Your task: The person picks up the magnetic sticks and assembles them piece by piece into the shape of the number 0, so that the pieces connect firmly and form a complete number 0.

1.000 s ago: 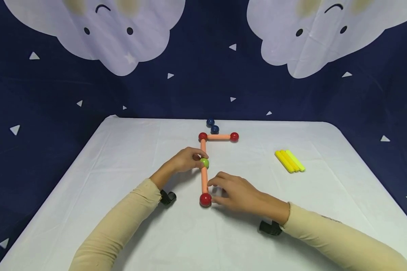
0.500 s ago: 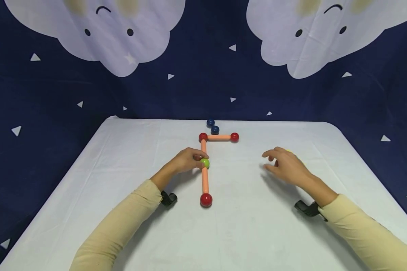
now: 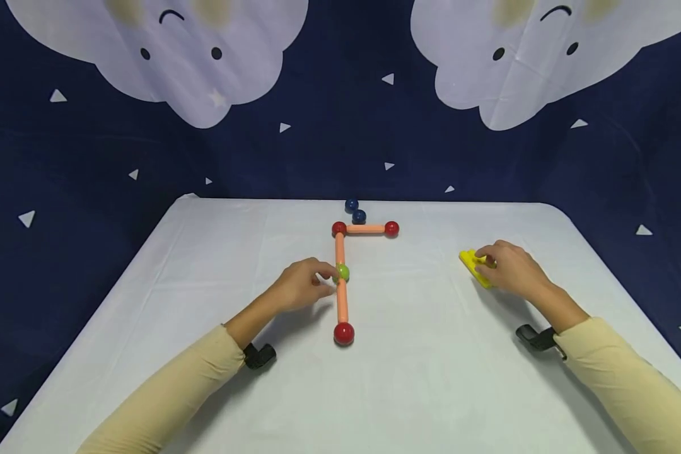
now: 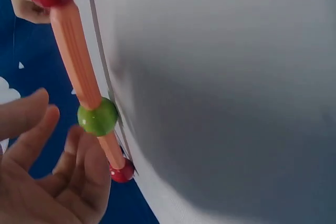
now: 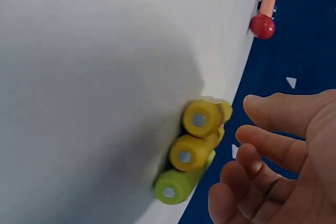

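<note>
A chain of orange rods joined by balls lies on the white table. A green ball sits mid-chain, with a red ball at the near end. At the far end another red ball forms a corner, from which a rod runs right to a third red ball. My left hand is beside the green ball, its fingers loosely spread and holding nothing. My right hand hovers over two yellow rods and a lime rod, fingers apart from them in the right wrist view.
Two dark blue balls lie behind the corner ball, near the table's far edge. A navy cloth with clouds and white triangles hangs behind the white tabletop. Each wrist wears a black camera mount.
My left hand has let go of the green ball and drawn back slightly. My right hand has left the near red ball and moved right to the yellow rods. The chain has stayed put.
</note>
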{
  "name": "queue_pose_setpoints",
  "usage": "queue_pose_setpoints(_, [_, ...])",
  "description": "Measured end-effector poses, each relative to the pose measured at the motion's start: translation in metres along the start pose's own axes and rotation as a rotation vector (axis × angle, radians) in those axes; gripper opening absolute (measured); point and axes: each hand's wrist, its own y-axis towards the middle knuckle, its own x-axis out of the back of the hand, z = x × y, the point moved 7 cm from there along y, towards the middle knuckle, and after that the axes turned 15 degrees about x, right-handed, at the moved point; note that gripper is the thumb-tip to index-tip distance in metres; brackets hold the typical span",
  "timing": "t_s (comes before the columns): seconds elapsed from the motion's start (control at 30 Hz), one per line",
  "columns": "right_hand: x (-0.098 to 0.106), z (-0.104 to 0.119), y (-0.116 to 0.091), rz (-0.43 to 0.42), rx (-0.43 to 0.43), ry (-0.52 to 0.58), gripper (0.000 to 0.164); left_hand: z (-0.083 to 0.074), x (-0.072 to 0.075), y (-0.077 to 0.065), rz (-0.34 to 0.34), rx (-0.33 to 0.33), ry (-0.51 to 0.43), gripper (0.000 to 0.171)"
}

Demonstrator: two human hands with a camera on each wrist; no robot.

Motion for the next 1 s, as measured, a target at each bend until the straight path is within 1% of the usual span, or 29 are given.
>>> queue_pose_setpoints(0.1, [-0.005,-0.001,0.000,0.018,-0.001,-0.007,0.035,-0.003,-0.003,-0.016,0.023,-0.098,0.025,0.027])
queue_pose_setpoints(0.17, [-0.007,0.001,0.000,0.012,0.006,-0.008,0.035,-0.004,-0.005,-0.026,0.040,-0.156,0.040,0.027])
queue_pose_setpoints(0.23, [-0.009,0.004,0.000,0.000,0.011,-0.007,0.034,-0.005,-0.010,-0.033,0.075,-0.184,0.049,0.027])
queue_pose_setpoints(0.33, [-0.010,0.009,0.001,-0.011,0.032,0.015,0.031,-0.004,-0.019,-0.040,0.139,-0.195,0.068,0.030])
queue_pose_setpoints(0.43, [-0.012,0.013,0.003,-0.010,0.063,0.033,0.026,-0.004,-0.028,-0.043,0.193,-0.192,0.096,0.033])
queue_pose_setpoints(0.53, [-0.014,0.016,0.005,-0.013,0.089,0.045,0.025,-0.004,-0.033,-0.044,0.208,-0.200,0.107,0.036])
queue_pose_setpoints(0.67, [-0.017,0.018,0.007,-0.008,0.108,0.088,0.035,-0.006,-0.037,-0.042,0.240,-0.162,0.056,0.029])
queue_pose_setpoints(0.77, [-0.020,0.020,0.009,0.005,0.119,0.115,0.039,-0.006,-0.041,-0.042,0.263,-0.118,0.016,0.023])
queue_pose_setpoints(1.0, [-0.022,0.023,0.008,0.017,0.141,0.129,0.039,-0.008,-0.042,-0.042,0.255,-0.075,-0.008,0.021])
